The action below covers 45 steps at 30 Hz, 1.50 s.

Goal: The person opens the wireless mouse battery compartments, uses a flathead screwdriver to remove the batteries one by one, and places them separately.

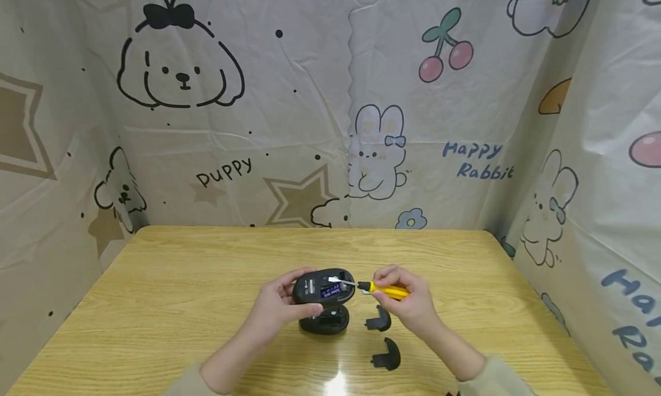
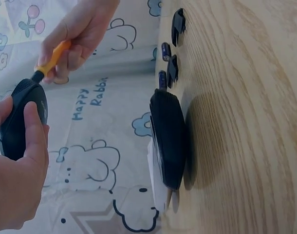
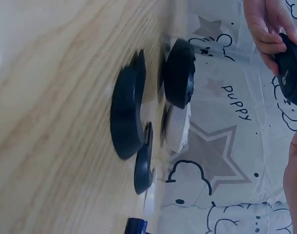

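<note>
My left hand (image 1: pixel 276 305) holds a black computer mouse (image 1: pixel 304 292) above the table, underside up. Its battery compartment is uncovered, and a dark blue battery (image 1: pixel 330 291) lies inside. The right hand (image 1: pixel 413 304) grips a screwdriver (image 1: pixel 392 291) by its yellow handle. The screwdriver's bright metal tip overlaps the compartment in the head view. Below the held mouse, a second black mouse (image 1: pixel 324 326) lies underside up on the table. Two curved black battery covers (image 1: pixel 382 320) (image 1: pixel 389 356) rest to its right, near the right forearm.
Two batteries (image 2: pixel 162 79) (image 2: pixel 166 51) lie on the wooden table (image 1: pixel 196 292) near the covers in the left wrist view. A white ribbed object (image 3: pixel 178 127) sits behind the table mouse in the right wrist view. Patterned cloth (image 1: pixel 299 97) hangs around the table.
</note>
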### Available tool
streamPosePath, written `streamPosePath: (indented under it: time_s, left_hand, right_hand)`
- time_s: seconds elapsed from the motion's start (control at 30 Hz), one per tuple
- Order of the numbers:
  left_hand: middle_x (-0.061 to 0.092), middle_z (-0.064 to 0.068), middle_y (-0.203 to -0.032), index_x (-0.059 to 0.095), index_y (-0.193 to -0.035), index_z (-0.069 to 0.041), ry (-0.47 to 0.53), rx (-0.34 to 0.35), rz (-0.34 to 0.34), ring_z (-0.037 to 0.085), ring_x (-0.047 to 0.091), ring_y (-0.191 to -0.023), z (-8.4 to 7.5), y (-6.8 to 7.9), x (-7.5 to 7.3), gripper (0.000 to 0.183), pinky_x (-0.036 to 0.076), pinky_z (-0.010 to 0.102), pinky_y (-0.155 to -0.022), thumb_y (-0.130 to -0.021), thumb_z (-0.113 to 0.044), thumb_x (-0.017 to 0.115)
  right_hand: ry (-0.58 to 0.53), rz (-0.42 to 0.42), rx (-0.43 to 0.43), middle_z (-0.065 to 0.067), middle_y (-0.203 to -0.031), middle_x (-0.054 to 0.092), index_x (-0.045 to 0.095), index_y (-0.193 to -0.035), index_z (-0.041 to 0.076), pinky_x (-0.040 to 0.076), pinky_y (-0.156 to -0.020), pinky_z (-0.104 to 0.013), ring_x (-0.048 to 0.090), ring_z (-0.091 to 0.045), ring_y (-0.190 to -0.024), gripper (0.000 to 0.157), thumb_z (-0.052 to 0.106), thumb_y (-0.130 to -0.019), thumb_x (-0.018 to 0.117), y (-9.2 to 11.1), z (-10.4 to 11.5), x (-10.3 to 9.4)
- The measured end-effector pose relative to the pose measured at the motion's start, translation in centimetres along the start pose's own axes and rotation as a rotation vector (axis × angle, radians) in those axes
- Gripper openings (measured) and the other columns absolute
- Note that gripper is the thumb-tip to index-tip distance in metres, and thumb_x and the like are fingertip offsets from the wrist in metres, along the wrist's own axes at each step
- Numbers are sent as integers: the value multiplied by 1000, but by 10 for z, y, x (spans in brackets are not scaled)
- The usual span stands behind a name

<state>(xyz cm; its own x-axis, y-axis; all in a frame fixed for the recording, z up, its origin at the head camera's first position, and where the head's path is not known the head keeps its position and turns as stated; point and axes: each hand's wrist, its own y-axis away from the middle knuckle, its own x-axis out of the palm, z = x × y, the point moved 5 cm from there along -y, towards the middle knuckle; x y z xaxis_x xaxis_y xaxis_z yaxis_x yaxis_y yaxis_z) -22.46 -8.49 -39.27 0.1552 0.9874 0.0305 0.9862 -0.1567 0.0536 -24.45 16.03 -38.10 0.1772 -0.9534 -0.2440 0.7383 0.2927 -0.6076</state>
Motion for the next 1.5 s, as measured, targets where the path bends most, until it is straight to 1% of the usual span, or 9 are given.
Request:
streamPosePath:
  time_s: [0.13, 0.23, 0.37, 0.5, 0.73, 0.9, 1.17, 1.3, 1.5]
  left_hand:
    - [59, 19, -119, 53, -132, -10, 26, 3, 33, 23, 63, -97, 0, 0, 3, 72, 55, 32, -83, -67, -5, 83]
    - [59, 19, -119, 53, -132, -11, 43, -2, 33, 23, 64, -97, 0, 0, 3, 72, 55, 32, -83, -66, -4, 83]
    - [59, 19, -119, 54, -131, -13, 38, -4, 23, 23, 64, -96, 0, 0, 2, 71, 55, 32, -82, -66, -4, 83]
    - [59, 19, -119, 54, -131, -12, 27, 2, 21, 22, 64, -95, -1, 0, 1, 70, 55, 32, -82, -67, -4, 82]
    - [60, 18, -119, 54, -131, -12, 0, 11, 13, 21, 63, -94, -2, 1, 1, 69, 55, 31, -81, -68, -4, 82]
    - [59, 19, -119, 54, -131, -12, -12, 18, 21, 22, 63, -94, -1, 1, 0, 70, 55, 32, -82, -67, -4, 82]
    - [56, 21, -121, 48, -133, -8, -4, 52, 61, 23, 63, -97, -2, 3, 0, 72, 55, 32, -82, -69, 0, 80]
    - [57, 20, -122, 50, -131, -9, -20, 58, 61, 23, 62, -97, -2, 5, -1, 71, 55, 31, -83, -68, 1, 81]
    - [56, 19, -124, 50, -131, -10, -42, 54, 77, 23, 61, -98, -2, 7, -3, 69, 54, 30, -84, -69, -3, 81]
  right_hand:
    - [33, 6, 18, 0, -96, 64, 64, -88, 4, 55, -62, -22, 61, -10, -85, 22, -13, -75, 69, 0, 0, 2]
    - [55, 11, 20, 0, -96, 65, 64, -90, 5, 54, -63, -22, 61, -9, -86, 23, -13, -75, 70, 0, 1, 1]
    - [86, 40, 6, -6, -96, 65, 64, -93, 5, 54, -62, -22, 61, -9, -83, 26, -13, -75, 70, -2, 2, 1]
    - [101, 68, 28, -9, -96, 64, 63, -94, 5, 55, -65, -22, 62, -6, -80, 29, -15, -74, 70, -4, 5, 3]
    - [140, 101, -1, -13, -91, 63, 61, -91, 1, 56, -68, -22, 61, -6, -78, 26, -16, -73, 69, -10, 31, 5]
    - [197, 110, -4, -13, -91, 63, 61, -91, 2, 56, -67, -22, 60, -9, -75, 27, -15, -72, 70, -13, 37, 0]
    - [261, 143, 0, -11, -92, 64, 63, -93, 1, 55, -71, -20, 60, -8, -80, 25, -14, -74, 70, -19, 37, -14]
    - [279, 157, -8, -13, -93, 64, 64, -94, 1, 55, -71, -19, 62, -10, -80, 25, -14, -75, 69, -21, 29, -23]
    - [378, 137, 72, -7, -98, 66, 66, -99, 11, 55, -69, -20, 61, -8, -79, 26, -4, -79, 72, -20, -7, -43]
